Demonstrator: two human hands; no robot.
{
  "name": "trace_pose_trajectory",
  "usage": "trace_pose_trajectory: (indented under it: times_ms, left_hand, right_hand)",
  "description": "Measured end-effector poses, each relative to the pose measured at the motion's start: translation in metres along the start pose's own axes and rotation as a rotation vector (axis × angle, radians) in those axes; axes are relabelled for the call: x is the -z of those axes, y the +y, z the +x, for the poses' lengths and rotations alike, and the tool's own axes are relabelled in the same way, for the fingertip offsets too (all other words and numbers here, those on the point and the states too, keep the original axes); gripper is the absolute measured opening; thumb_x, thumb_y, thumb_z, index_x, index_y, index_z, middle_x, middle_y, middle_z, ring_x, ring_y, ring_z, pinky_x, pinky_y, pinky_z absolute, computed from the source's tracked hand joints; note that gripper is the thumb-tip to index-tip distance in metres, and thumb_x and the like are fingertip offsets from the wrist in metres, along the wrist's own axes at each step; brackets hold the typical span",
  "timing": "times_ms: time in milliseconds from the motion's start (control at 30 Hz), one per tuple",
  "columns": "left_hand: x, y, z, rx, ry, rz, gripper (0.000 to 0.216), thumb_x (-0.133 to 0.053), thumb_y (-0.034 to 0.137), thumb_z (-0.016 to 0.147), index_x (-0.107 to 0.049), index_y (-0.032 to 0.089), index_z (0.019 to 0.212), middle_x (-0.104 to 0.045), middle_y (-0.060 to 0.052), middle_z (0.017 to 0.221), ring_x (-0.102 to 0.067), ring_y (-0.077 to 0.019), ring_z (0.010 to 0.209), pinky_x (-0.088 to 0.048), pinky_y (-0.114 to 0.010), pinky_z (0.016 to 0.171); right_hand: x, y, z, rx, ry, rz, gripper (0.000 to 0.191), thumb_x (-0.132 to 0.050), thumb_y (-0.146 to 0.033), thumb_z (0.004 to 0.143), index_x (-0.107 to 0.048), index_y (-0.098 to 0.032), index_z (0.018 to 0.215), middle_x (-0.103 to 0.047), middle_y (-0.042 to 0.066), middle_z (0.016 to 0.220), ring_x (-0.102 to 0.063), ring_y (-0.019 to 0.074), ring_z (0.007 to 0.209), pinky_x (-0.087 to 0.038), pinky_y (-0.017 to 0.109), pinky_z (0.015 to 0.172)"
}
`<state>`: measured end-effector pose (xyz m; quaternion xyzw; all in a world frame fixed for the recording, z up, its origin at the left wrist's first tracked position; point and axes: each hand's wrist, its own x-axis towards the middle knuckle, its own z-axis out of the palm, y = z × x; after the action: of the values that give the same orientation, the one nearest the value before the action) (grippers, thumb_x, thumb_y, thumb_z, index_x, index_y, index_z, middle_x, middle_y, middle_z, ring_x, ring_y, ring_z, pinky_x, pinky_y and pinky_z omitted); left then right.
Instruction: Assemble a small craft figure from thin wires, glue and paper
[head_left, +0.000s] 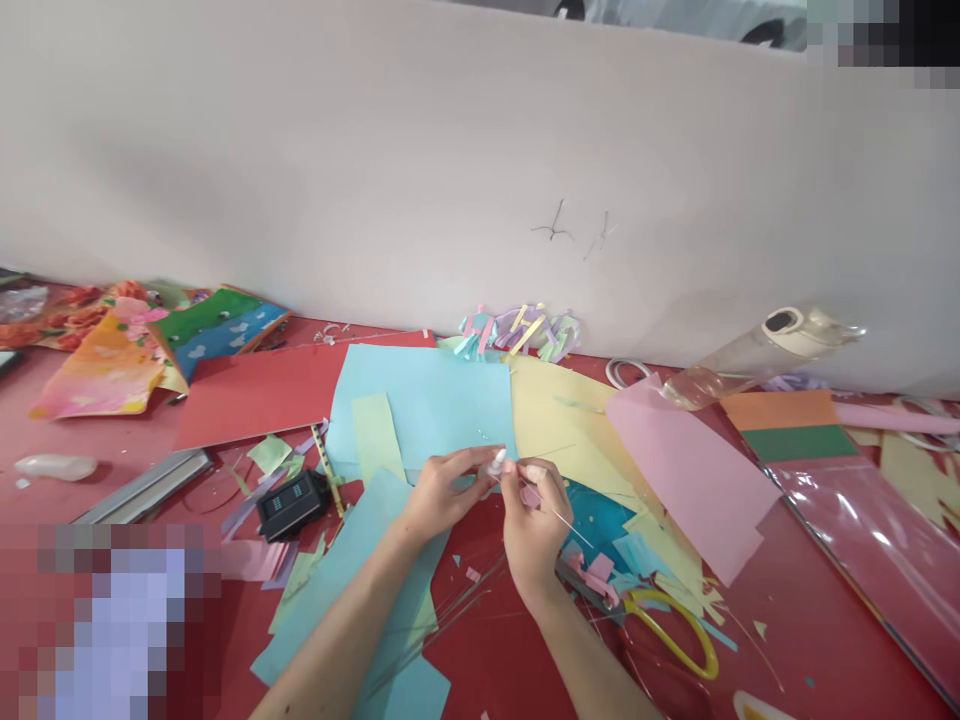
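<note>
My left hand [454, 487] pinches a small white cone-tipped thing [496, 461], like a glue nozzle; most of it is hidden by the fingers. Close against it on the right, my right hand [536, 520] is closed around a thin wire [574, 530] that pokes out below the fingers. A bit of pink paper [530, 495] shows inside that same hand. Both hands meet above the near edge of a light blue sheet [442, 395]. Scissors with yellow handles [675, 630] lie to the right of my right wrist.
Fringed paper strips [517, 332] rest against the white partition [420, 180]. A clear bottle [720, 370] leans at the right, behind a pink sheet [690, 470]. On the left are a black device [292, 505], a metal bar [150, 490] and painted cards [221, 335]. Loose wires [465, 605] and scraps lie near my forearms.
</note>
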<state>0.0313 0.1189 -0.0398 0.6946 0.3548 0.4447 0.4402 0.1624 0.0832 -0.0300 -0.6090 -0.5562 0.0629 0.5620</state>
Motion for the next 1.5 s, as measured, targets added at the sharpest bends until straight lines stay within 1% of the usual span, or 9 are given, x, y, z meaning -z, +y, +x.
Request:
trace_pose_trajectory:
  times_ms: [100, 200, 433, 500, 933, 1033, 1167, 1300, 1500]
  left_hand:
    - [-0.001, -0.001, 0.000, -0.010, 0.008, 0.015, 0.029, -0.061, 0.024, 0.093, -0.067, 0.018, 0.121, -0.073, -0.011, 0.120, -0.074, -0.0202, 0.093, -0.061, -0.029, 0.080]
    - [-0.002, -0.001, 0.000, -0.014, 0.030, 0.019, 0.028, -0.062, 0.024, 0.093, -0.067, 0.018, 0.120, -0.073, -0.012, 0.119, -0.074, -0.0196, 0.092, -0.061, -0.029, 0.080]
    - [0.001, 0.001, 0.003, -0.036, 0.014, 0.018, 0.026, -0.062, 0.025, 0.093, -0.067, 0.018, 0.118, -0.072, -0.012, 0.121, -0.074, -0.0199, 0.093, -0.061, -0.031, 0.082]
    - [0.001, 0.001, 0.003, -0.038, 0.013, 0.024, 0.025, -0.062, 0.025, 0.093, -0.067, 0.018, 0.117, -0.072, -0.012, 0.120, -0.074, -0.0199, 0.093, -0.060, -0.031, 0.083]
    - [0.002, 0.001, 0.003, -0.078, 0.014, 0.057, 0.024, -0.062, 0.023, 0.093, -0.067, 0.018, 0.116, -0.072, -0.013, 0.120, -0.074, -0.0211, 0.096, -0.060, -0.031, 0.084]
    - [0.001, 0.002, 0.002, -0.102, 0.008, 0.077, 0.024, -0.060, 0.022, 0.093, -0.066, 0.019, 0.116, -0.072, -0.013, 0.121, -0.074, -0.0201, 0.095, -0.061, -0.029, 0.081]
    - [-0.002, 0.002, 0.000, -0.143, 0.020, 0.127, 0.021, -0.057, 0.021, 0.095, -0.066, 0.019, 0.114, -0.072, -0.012, 0.120, -0.074, -0.0212, 0.099, -0.062, -0.027, 0.076]
    - [-0.003, -0.001, -0.001, -0.196, 0.032, 0.185, 0.021, -0.056, 0.020, 0.095, -0.065, 0.019, 0.113, -0.073, -0.013, 0.119, -0.073, -0.0226, 0.103, -0.062, -0.028, 0.078]
    - [-0.005, -0.006, -0.003, -0.275, 0.042, 0.267, 0.027, -0.057, 0.015, 0.094, -0.062, 0.021, 0.120, -0.071, -0.013, 0.123, -0.073, -0.0227, 0.103, -0.061, -0.030, 0.081]
  right_hand:
    - [-0.001, 0.003, 0.001, 0.133, 0.040, -0.041, 0.012, -0.064, -0.015, 0.089, -0.060, -0.021, 0.079, -0.063, 0.004, 0.079, -0.061, 0.0180, 0.074, -0.051, 0.032, 0.068]
    - [-0.002, 0.004, 0.000, 0.141, 0.034, -0.016, 0.010, -0.064, -0.016, 0.089, -0.061, -0.021, 0.081, -0.065, 0.005, 0.081, -0.062, 0.0180, 0.075, -0.052, 0.032, 0.068]
    - [-0.002, -0.003, -0.005, -0.331, -0.066, 0.245, 0.019, -0.062, -0.036, 0.092, -0.066, -0.018, 0.087, -0.069, 0.006, 0.083, -0.066, 0.0199, 0.078, -0.054, 0.032, 0.070]
    - [-0.001, -0.005, -0.004, -0.413, -0.080, 0.285, 0.022, -0.064, -0.040, 0.090, -0.067, -0.018, 0.089, -0.070, 0.006, 0.084, -0.067, 0.0205, 0.079, -0.054, 0.032, 0.072]
    - [-0.001, 0.000, -0.006, -0.567, -0.089, 0.393, 0.025, -0.069, -0.041, 0.086, -0.068, -0.016, 0.091, -0.072, 0.008, 0.089, -0.069, 0.0224, 0.084, -0.057, 0.032, 0.074]
    - [0.001, 0.000, -0.006, -0.467, -0.105, 0.346, 0.021, -0.064, -0.037, 0.091, -0.068, -0.017, 0.090, -0.070, 0.008, 0.089, -0.068, 0.0212, 0.083, -0.057, 0.032, 0.072]
    - [0.002, 0.001, -0.005, -0.116, -0.037, 0.175, 0.013, -0.062, -0.025, 0.092, -0.065, -0.020, 0.081, -0.066, 0.007, 0.086, -0.064, 0.0195, 0.081, -0.055, 0.032, 0.070]
    - [0.001, 0.003, -0.003, 0.173, 0.030, 0.024, 0.010, -0.062, -0.012, 0.090, -0.063, -0.022, 0.087, -0.066, 0.006, 0.088, -0.064, 0.0198, 0.082, -0.056, 0.035, 0.071]
    - [0.003, 0.008, -0.003, 0.341, 0.031, -0.078, 0.019, -0.064, -0.005, 0.086, -0.062, -0.023, 0.093, -0.066, 0.007, 0.088, -0.065, 0.0204, 0.080, -0.057, 0.037, 0.069]
